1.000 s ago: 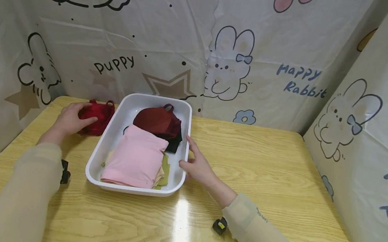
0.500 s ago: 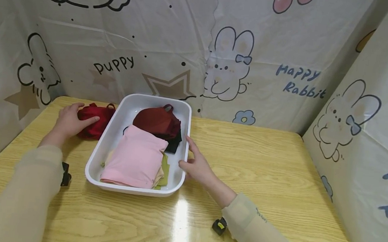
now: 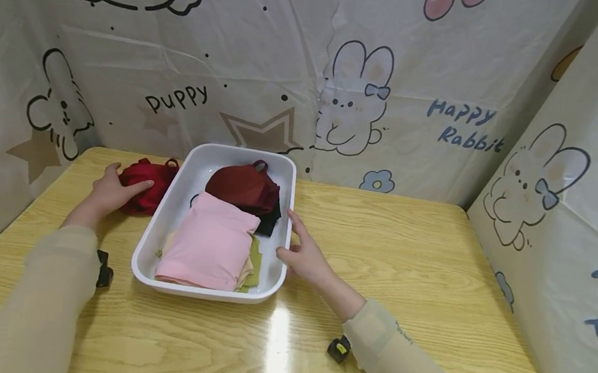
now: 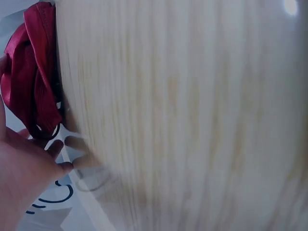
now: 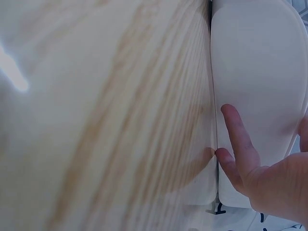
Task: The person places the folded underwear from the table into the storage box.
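At the table's far left lies a dark red satin bra with thin straps. My left hand is at its left end, thumb laid across the fabric, fingers spread along the outer side. In the left wrist view the fingertips come down beside a strap loop of the bra. A white plastic tray stands to the right. My right hand holds its right rim, thumb over the edge and fingers against the outer wall. Those fingers show straight along the tray's wall in the right wrist view.
Inside the tray lie a rust-red bra, black cloth, a folded pink garment and olive cloth. The wooden table meets a printed sheet at the back and sides.
My left fingers have drawn back from over the red bra to its left side. The bra has shifted slightly towards me and looks more bunched. The right hand and tray stay put.
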Demonstrator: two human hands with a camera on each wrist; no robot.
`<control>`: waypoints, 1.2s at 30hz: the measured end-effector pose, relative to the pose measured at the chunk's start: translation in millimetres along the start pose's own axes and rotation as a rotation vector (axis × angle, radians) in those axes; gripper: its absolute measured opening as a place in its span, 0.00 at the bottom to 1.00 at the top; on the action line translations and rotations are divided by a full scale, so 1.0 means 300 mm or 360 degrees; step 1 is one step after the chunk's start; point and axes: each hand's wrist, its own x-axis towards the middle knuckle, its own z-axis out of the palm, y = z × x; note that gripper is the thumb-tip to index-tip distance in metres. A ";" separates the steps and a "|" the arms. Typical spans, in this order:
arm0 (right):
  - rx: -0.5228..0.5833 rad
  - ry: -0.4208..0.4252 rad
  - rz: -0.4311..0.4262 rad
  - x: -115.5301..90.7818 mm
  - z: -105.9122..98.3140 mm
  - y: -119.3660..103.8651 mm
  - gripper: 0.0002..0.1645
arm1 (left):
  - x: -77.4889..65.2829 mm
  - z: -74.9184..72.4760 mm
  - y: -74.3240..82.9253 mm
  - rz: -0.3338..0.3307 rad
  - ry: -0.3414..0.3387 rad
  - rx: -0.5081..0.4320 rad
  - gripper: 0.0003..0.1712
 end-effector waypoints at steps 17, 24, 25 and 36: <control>0.0030 -0.0050 0.0022 -0.032 -0.004 -0.057 0.53 | 0.007 -0.014 0.017 0.0055 0.0101 -0.0251 0.59; 0.0031 -0.0025 -0.0012 -0.042 -0.002 -0.067 0.52 | -0.003 -0.023 0.030 0.0061 0.0136 -0.0410 0.54; 0.0043 -0.0030 -0.0015 -0.040 -0.002 -0.063 0.52 | -0.003 -0.024 0.030 0.0057 0.0134 -0.0426 0.54; 0.0050 -0.0014 -0.0022 -0.001 -0.002 0.004 0.53 | -0.018 -0.015 0.025 0.0132 0.0138 -0.0554 0.46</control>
